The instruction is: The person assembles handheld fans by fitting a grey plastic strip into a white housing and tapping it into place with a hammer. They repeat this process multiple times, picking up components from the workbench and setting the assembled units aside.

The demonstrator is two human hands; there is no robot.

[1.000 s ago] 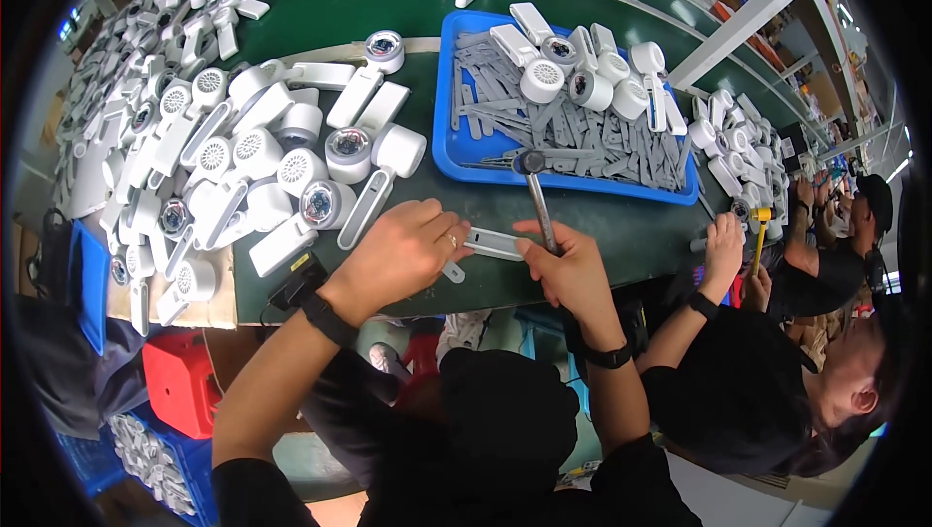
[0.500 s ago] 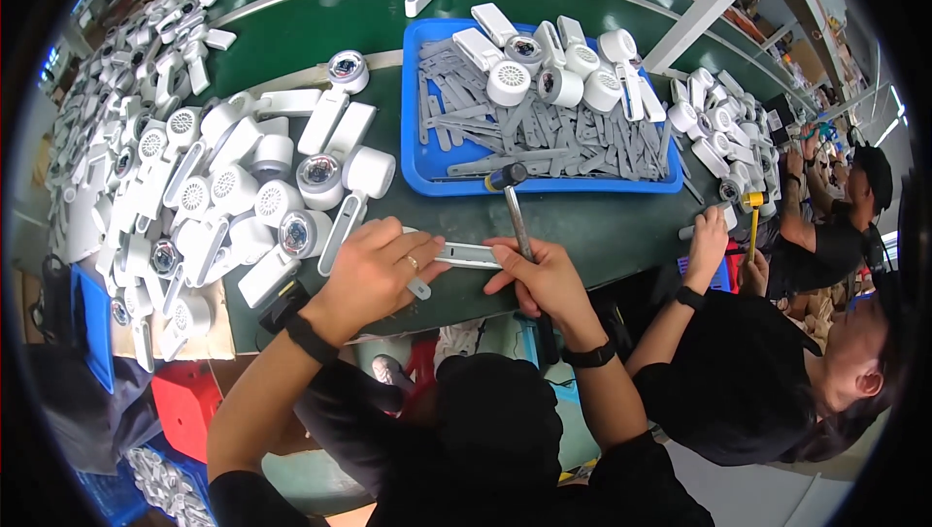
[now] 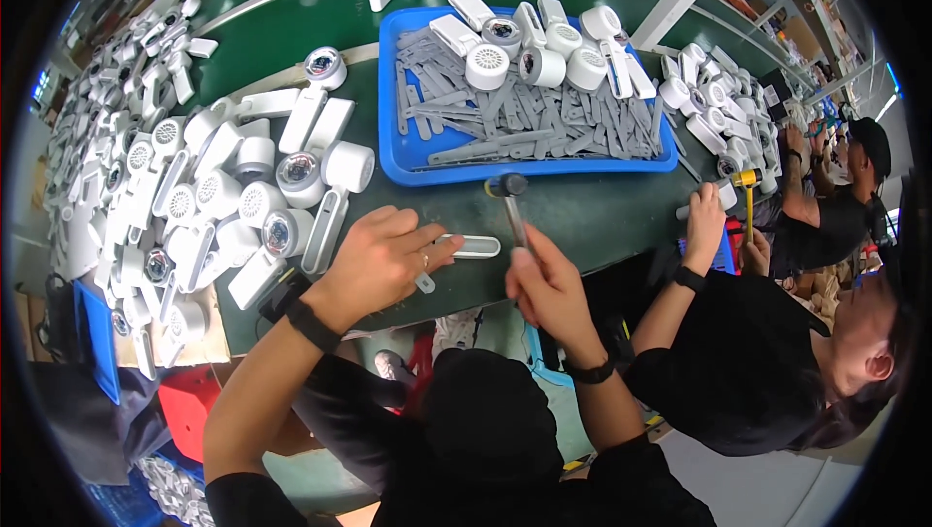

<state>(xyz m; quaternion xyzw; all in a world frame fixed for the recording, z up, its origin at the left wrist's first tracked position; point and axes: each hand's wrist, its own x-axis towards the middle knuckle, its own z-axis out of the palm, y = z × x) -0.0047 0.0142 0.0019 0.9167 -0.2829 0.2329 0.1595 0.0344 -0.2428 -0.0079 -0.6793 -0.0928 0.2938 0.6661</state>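
My left hand [image 3: 381, 267] is closed over a white handheld fan [image 3: 474, 247], pressing it against the green tabletop; the handle sticks out to the right, and the rest is hidden under my fingers. A grey strip [image 3: 424, 282] pokes out below that hand. In my right hand [image 3: 551, 292] is a hammer [image 3: 515, 212], gripped by its shaft. Its dark head is up beyond the handle's right end, apart from it. Just past the hammer stands a blue tray [image 3: 417, 178] with many grey strips [image 3: 544, 124] and several white fans [image 3: 486, 67] on top.
White fans [image 3: 218, 192] lie heaped along the left of the table, with another pile [image 3: 714, 110] at the right. On my right a co-worker [image 3: 738, 362] sits close, near a yellow hammer [image 3: 748, 202]. A red stool [image 3: 189, 406] stands below left.
My right hand has let go of the fan handle's right end and drawn back a little, fingers now around the hammer. My left hand has moved over the handle. The view has shifted slightly.
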